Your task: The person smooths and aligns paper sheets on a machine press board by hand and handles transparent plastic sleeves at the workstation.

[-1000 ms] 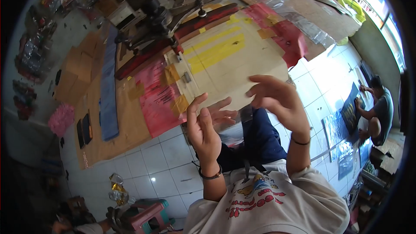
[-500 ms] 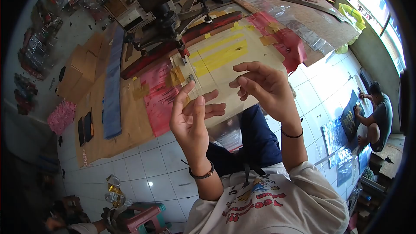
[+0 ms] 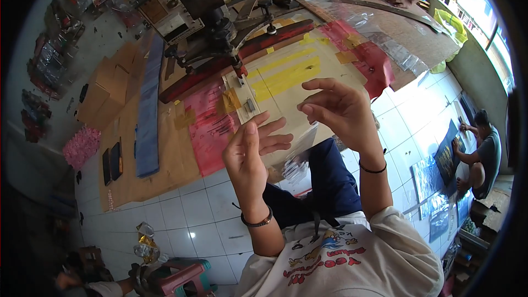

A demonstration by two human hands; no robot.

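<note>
My left hand [image 3: 247,151] is raised in front of the worktable's near edge, palm turned inward. Its fingers are spread and the thumb stands up; nothing shows in them. Opposite it, my right hand [image 3: 344,113] is bent with the thumb tip against a curled finger and the index finger held out apart. Anything thin in that pinch cannot be made out. Beyond both hands lies a cream board [image 3: 280,99] with yellow tape strips [image 3: 291,71] and a small metal piece [image 3: 250,105] at its left. Clear plastic [image 3: 297,168] shows below and between my hands.
A press-like machine [image 3: 220,33] with a red bar [image 3: 187,80] stands over the table. Red sheets [image 3: 208,126] flank the board. A blue strip [image 3: 148,115] and a cardboard box [image 3: 104,91] lie left. One person [image 3: 483,148] crouches at right; another's hands [image 3: 399,0] work behind.
The view has shifted slightly, so the table sits a little lower and further right. My left index finger has lowered. My right hand keeps nearly the same pose.
</note>
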